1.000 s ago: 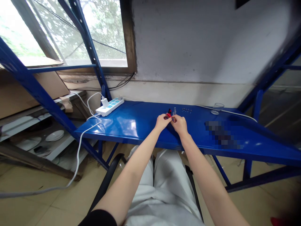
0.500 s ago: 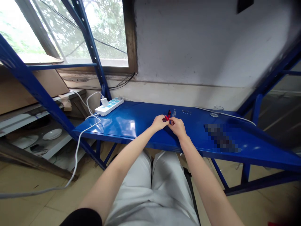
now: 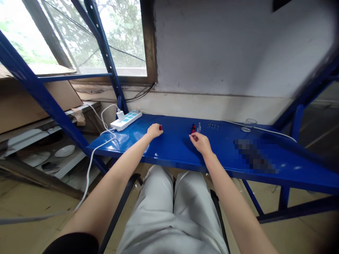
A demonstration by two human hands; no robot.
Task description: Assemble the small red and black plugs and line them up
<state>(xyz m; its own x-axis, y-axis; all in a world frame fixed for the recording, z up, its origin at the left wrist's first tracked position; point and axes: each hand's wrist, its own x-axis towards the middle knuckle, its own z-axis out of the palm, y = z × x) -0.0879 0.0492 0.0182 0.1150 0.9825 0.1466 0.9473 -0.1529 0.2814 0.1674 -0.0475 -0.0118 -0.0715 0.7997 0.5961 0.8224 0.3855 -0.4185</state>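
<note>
Over the left part of the blue table (image 3: 174, 148), my left hand (image 3: 153, 131) has its fingers closed on a small red piece (image 3: 160, 127), too small to name. Nearer the middle, my right hand (image 3: 201, 142) is in a pinch just above the tabletop; whatever sits between its fingertips, if anything, is too small to make out. Just beyond those fingertips lie small red and black pieces (image 3: 193, 128). Beside them is a little group of clear pieces (image 3: 199, 127). Further right, several tiny pale pieces (image 3: 213, 126) are laid out in rows.
A white power strip (image 3: 126, 120) with a plug and cable occupies the table's back left corner. A clear glass (image 3: 249, 125) stands at the back right by a white cable (image 3: 275, 132). A blurred-out dark object (image 3: 254, 157) lies at right. Blue frame posts (image 3: 107, 53) rise behind.
My hands were together around a red piece at the middle. Now my left hand has moved away to the left with a red piece, while my right hand has stayed near the same spot.
</note>
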